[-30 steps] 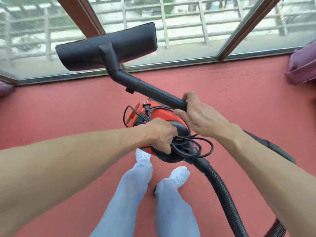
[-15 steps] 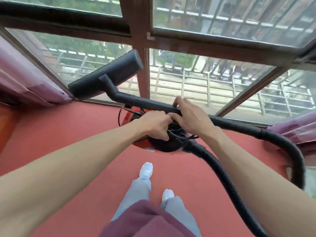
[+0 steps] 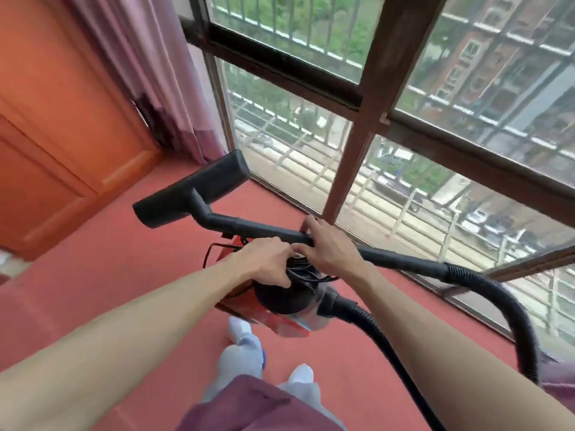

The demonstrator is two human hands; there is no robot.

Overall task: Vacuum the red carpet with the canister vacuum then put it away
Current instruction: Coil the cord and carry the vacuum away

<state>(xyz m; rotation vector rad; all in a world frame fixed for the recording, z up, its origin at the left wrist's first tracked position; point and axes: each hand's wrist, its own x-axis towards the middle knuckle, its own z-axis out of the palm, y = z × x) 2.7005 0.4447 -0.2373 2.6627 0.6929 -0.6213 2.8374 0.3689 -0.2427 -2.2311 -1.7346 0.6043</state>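
The red and black canister vacuum (image 3: pixel 281 317) hangs off the red carpet (image 3: pixel 102 269) in front of me. My left hand (image 3: pixel 267 259) grips its top handle, where the black cord is coiled. My right hand (image 3: pixel 326 244) is closed around the black wand (image 3: pixel 258 227), which lies level above the canister. The wide black floor head (image 3: pixel 193 189) points left, up in the air. A ribbed black hose (image 3: pixel 513 309) loops from the wand round to the right and back to the canister's front.
A large brown-framed window (image 3: pixel 357 141) with white railings outside runs along the right. A pink curtain (image 3: pixel 155 79) hangs at the corner. An orange wooden door or cabinet (image 3: pixel 53 126) stands on the left. My legs and white socks (image 3: pixel 245 343) are below the canister.
The view has swung left, bringing the curtain and the orange wooden panel into sight. Both hands keep their grips and carry the vacuum along; the canister stays lifted.
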